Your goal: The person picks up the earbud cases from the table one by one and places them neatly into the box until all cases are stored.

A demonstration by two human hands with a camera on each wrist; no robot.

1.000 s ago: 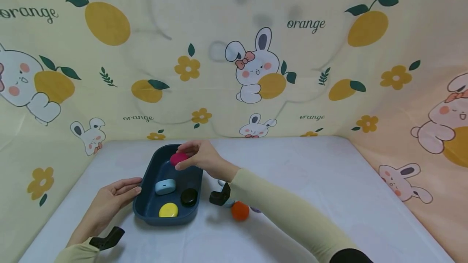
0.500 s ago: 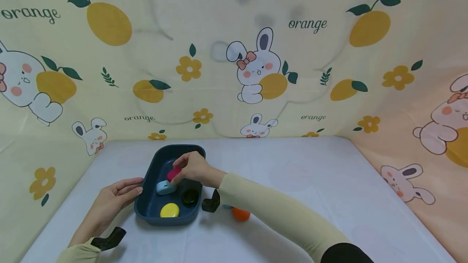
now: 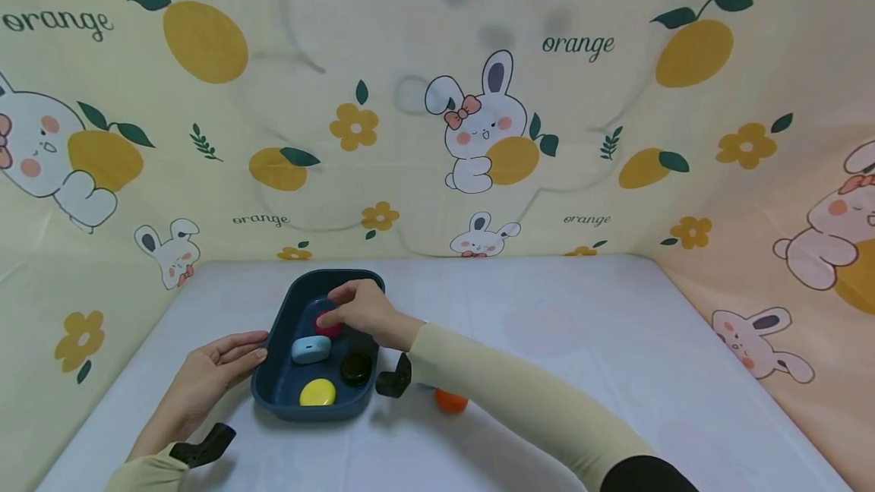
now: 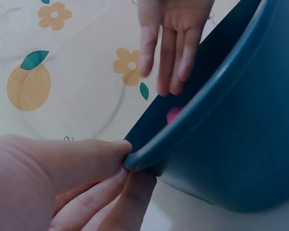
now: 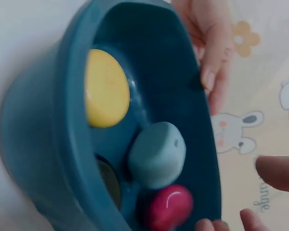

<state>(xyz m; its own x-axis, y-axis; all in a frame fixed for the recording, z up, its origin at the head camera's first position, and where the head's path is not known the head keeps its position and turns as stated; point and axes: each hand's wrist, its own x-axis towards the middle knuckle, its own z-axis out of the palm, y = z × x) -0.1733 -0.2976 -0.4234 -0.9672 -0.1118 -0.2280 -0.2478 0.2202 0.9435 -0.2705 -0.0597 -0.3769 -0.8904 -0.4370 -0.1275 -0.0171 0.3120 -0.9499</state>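
A dark blue plastic bin (image 3: pixel 301 414) stands on the white table. My left hand (image 3: pixel 205 374) pinches its left rim, thumb (image 4: pixel 86 156) on top and fingers outside in the left wrist view. Over the far half of the bin, my right hand (image 3: pixel 374 313) has its fingers apart and holds nothing. Just below it a shiny pink rounded piece (image 5: pixel 171 207) lies inside, partly covered by that hand in the head view. Beside the pink piece sits a light blue rounded case (image 5: pixel 159 154) with a small hole. A yellow disc (image 3: pixel 317 393) and a black round piece (image 3: pixel 356 368) lie nearer.
To the right of the bin an orange round piece (image 3: pixel 451 401) lies on the table, with a bit of light blue next to it, partly hidden by the right sleeve (image 3: pixel 519 386). A printed cloth (image 3: pixel 410 158) hangs behind the table.
My right hand has carried the pink piece toward the light blue case, lowered it into the bin and let go. The left hand keeps its hold on the rim.
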